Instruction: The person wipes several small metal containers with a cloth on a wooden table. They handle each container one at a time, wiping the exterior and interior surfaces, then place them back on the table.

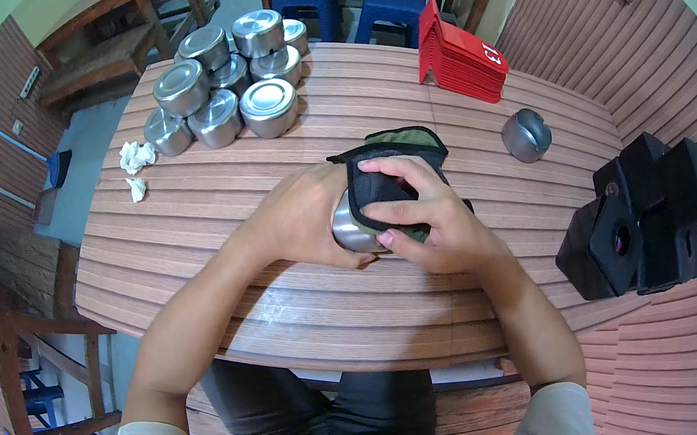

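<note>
In front of me, my left hand [301, 220] grips a stainless-steel round container [353, 229] from its left side, the thumb along the near edge. Over that container lies a black and olive-green cloth [409, 136], bunched and folded. The fingers of my right hand [435, 215] press and pinch the cloth against the metal. Cloth and hands hide most of the container. A similar steel ashtray [527, 137] with a notched rim stands apart at the back right. Several more steel containers [268, 106] are stacked bottom-up at the back left.
Crumpled white tissues [136, 157] lie at the left edge of the wood-patterned table [330, 325]. Red folded number signs [462, 57] stand at the far edge. A black compartmented holder [643, 211] sits at the right by the slatted wall. Blue stools [393, 11] are beyond the table.
</note>
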